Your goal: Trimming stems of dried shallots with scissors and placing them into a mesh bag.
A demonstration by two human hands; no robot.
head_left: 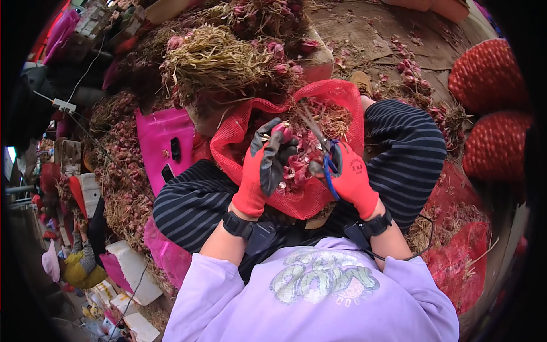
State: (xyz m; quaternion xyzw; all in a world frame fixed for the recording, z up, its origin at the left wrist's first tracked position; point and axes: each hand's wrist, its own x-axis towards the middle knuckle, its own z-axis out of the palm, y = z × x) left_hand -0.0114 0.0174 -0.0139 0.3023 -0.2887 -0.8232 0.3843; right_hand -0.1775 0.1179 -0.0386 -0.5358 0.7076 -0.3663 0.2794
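Both hands wear red gloves with dark grey coated palms and fingers. My left hand (264, 161) is closed round a red shallot (282, 130), whose top sticks out above the fingers. My right hand (348, 175) grips scissors (328, 169) by their blue handles. Their blades point up and to the left, slightly apart, to the right of the shallot. Beneath both hands an open red mesh bag (231, 126) rests between my crossed legs. Inside it lie loose shallots (296, 173) and dry straw-like trimmings (335, 119).
A bundle of shallots with dried stalks (219, 60) lies just beyond the bag. More shallots (122, 171) cover the ground at left, beside a pink sheet (152, 128) bearing a phone (166, 172). Full red mesh sacks (488, 76) stand at right. Another person (82, 265) sits far left.
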